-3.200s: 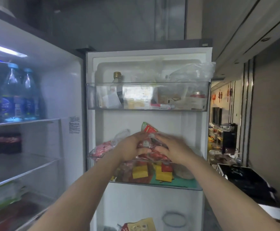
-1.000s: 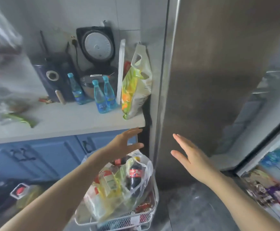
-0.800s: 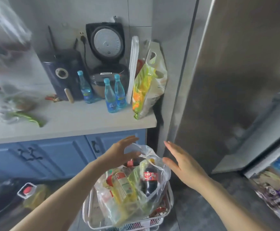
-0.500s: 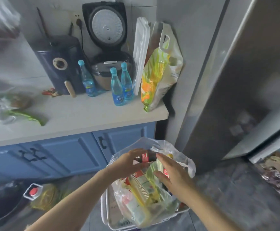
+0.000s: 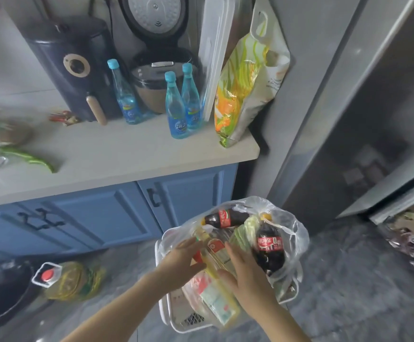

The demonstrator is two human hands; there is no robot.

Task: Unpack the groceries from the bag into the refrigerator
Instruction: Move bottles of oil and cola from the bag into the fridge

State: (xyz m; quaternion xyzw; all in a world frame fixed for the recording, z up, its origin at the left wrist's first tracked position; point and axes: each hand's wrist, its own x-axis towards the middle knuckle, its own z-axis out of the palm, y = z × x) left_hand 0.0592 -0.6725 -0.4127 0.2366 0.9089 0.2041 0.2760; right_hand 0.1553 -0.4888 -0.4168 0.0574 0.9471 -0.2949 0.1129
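- Two hands work inside the clear plastic bag (image 5: 297,233), which sits in a white basket (image 5: 173,314) on the floor, near and right of centre; the low basket probably keeps the soft bag upright and its mouth open.
- Left hand (image 5: 181,260) lies against the left side of a yellow-liquid bottle (image 5: 215,250), fingers bent round it; right hand (image 5: 246,275) curls over its right side, so both appear to grip it for lifting.
- Two cola bottles remain: one upright (image 5: 268,245) just right of the hands, one lying (image 5: 225,217) at the far edge, with leafy greens (image 5: 244,230) between.
- Refrigerator door (image 5: 348,107) stands to the right; its inside is barely in view.
- On the far counter (image 5: 117,156) stand three blue water bottles (image 5: 176,107), an air fryer (image 5: 72,65) and a printed bag (image 5: 247,87).
- An oil jug (image 5: 70,280) lies on the floor, left, well apart from the basket.
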